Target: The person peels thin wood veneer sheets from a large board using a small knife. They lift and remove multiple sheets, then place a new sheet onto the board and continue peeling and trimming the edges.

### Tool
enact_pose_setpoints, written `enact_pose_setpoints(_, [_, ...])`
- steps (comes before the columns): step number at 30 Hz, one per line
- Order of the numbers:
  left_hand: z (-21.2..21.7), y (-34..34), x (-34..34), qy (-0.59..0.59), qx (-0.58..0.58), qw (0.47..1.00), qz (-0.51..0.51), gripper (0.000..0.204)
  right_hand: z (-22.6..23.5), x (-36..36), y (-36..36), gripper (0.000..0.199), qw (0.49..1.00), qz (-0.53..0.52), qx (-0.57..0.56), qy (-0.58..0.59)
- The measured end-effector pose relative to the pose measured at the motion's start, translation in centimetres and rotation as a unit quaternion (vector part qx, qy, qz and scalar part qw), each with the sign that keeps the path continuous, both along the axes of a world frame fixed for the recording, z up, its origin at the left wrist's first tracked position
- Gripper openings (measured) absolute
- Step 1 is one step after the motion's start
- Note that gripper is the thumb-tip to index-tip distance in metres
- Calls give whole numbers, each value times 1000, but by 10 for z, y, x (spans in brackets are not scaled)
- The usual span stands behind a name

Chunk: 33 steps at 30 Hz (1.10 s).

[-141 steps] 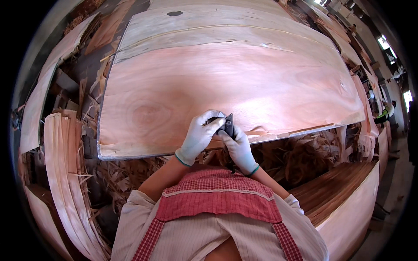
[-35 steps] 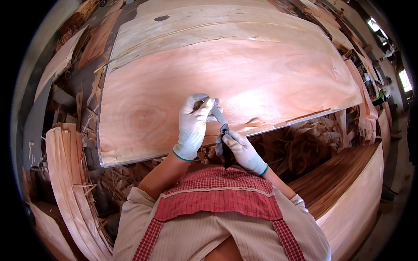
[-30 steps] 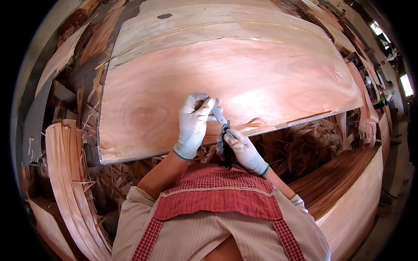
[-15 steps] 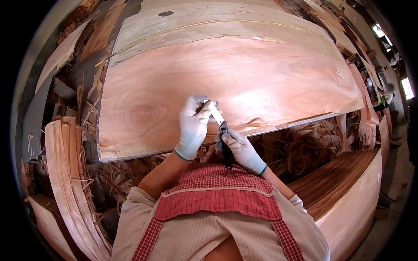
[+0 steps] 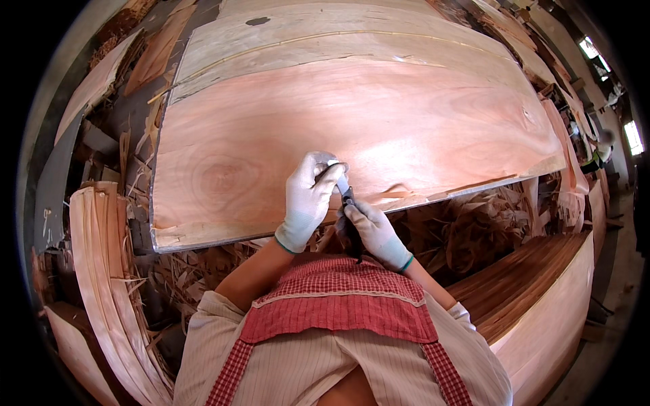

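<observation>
In my right hand [image 5: 379, 233] is a utility knife [image 5: 348, 197], its black handle gripped with the thumb lying on it. The pale metal blade [image 5: 342, 183] points up and away from me. My left hand [image 5: 305, 199] is closed, its thumb and fingertips pinching the blade near the tip and hiding part of it. Both hands wear white gloves with green cuffs. They are held over the near edge of a large pinkish wood veneer sheet [image 5: 284, 122]. A small lifted flap [image 5: 396, 192] shows at that edge, just right of the knife.
A thin bamboo strip [image 5: 325, 34] crosses the paler veneer at the back. Torn veneer scraps [image 5: 467, 233] heap below the near edge. Bent veneer strips [image 5: 101, 271] stand at left, a veneer stack [image 5: 542, 291] at right. Another person [image 5: 599, 152] is far off at right.
My left hand has slid down the blade toward the handle, so less of the blade shows. My right hand and the knife have barely shifted.
</observation>
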State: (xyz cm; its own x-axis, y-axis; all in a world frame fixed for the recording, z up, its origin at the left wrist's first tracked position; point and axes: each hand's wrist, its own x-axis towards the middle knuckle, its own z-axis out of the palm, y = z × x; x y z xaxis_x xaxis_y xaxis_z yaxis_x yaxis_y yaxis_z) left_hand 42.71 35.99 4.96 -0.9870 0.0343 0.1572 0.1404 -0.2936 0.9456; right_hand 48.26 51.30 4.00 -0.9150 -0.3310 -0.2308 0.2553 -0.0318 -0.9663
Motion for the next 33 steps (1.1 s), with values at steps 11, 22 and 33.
enact_pose_setpoints(11, [2,-16,1,-79,-130,976,-154,8,-3,-3,2,27,1000,-6,19,21])
enact_pose_setpoints(22, [-1,-31,2,-186,-133,936,-268,12,-24,11,-2,29,990,7,99,101])
enact_pose_setpoints(33, [-19,-36,-6,-81,-230,936,-255,22,14,-19,0,21,709,124,507,474])
